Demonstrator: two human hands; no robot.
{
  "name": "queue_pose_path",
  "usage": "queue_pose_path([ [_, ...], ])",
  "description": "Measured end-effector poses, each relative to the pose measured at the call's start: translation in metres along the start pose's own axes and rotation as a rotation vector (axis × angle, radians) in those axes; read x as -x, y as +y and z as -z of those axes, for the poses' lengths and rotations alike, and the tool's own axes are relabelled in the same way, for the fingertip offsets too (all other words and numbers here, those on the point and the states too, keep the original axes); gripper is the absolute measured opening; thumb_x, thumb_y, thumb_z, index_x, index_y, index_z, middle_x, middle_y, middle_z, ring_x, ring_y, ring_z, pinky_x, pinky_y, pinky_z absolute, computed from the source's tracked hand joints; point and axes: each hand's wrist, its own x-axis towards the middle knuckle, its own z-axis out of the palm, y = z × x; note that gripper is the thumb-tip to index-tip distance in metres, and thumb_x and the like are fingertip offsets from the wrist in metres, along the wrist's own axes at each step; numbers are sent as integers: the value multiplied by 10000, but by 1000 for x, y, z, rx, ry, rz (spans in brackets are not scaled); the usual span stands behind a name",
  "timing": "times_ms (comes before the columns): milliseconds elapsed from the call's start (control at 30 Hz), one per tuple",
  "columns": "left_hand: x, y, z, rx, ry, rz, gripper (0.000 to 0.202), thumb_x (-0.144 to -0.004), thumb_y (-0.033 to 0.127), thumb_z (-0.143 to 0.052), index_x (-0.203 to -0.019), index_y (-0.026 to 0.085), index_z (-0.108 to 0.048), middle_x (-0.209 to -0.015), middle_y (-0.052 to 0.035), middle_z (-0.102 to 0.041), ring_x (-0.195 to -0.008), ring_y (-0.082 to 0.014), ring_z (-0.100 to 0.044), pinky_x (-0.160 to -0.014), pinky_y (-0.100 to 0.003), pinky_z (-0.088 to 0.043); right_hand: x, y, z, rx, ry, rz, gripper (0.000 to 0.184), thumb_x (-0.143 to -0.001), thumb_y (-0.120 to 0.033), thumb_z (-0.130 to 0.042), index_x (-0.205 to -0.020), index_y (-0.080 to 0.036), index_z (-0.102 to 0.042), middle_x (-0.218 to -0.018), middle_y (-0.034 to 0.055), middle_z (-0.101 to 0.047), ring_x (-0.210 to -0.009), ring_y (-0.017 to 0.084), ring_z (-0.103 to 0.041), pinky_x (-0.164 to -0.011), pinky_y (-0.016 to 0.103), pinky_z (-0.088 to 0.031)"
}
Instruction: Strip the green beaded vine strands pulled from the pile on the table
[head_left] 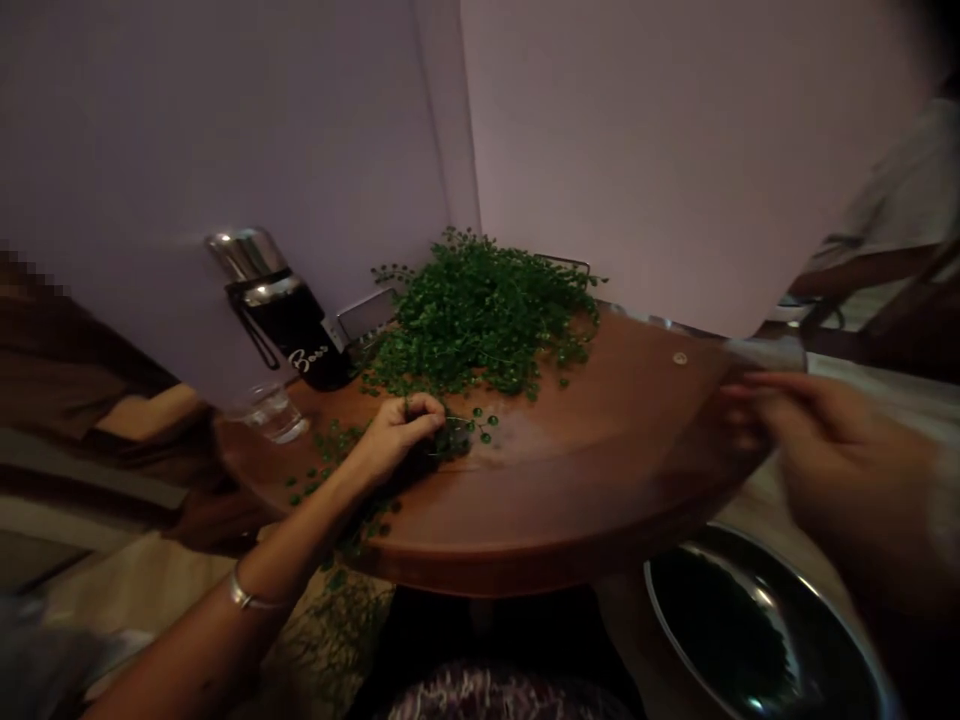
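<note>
So the left hand [409, 420] has thumb and forefinger pinched together on the thin stem of a sprig [480, 425], with its little round leaves poking out to the right of the fingertips. The right hand [832, 440] is well off to the right of that pinch, fingers drawn in, but it's too blurry for me to say whether anything's in there.

My two cents: keep the pinch on bare stem, light and close to the leaves, because stalks that skinny probably snap or bruise if you squeeze. Small tugs over hard yanks, I'd say.

Just beyond the pinch is the heap of greens [487, 320], tangled enough that one stem could drag its neighbours along. Loose bits [330, 455] lie beside the left forearm, easy to brush off the edge of the table [585, 490]. To the left of the grip there's a water glass [281, 415], and behind it a black flask [300, 330]; I'd watch that elbow. Below the right hand, lower than the tabletop, sits a metal basin [814, 625] with something dark green inside. Farther out, there are people on both sides.
</note>
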Motion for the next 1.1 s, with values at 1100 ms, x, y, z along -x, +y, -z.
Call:
queue_pose_path([
  [1100,0,4,11,170,-60,18,249,-688,344,-596,-575,143,-502,-456,66,-305,-426,-54,-221,-435,-233,-125,-42,-71,-192,-497,-697,-396,193,-661,-314,-646,-688,-146,-555,-506,-52,-372,-419,31,-291,-343,138,-155],
])
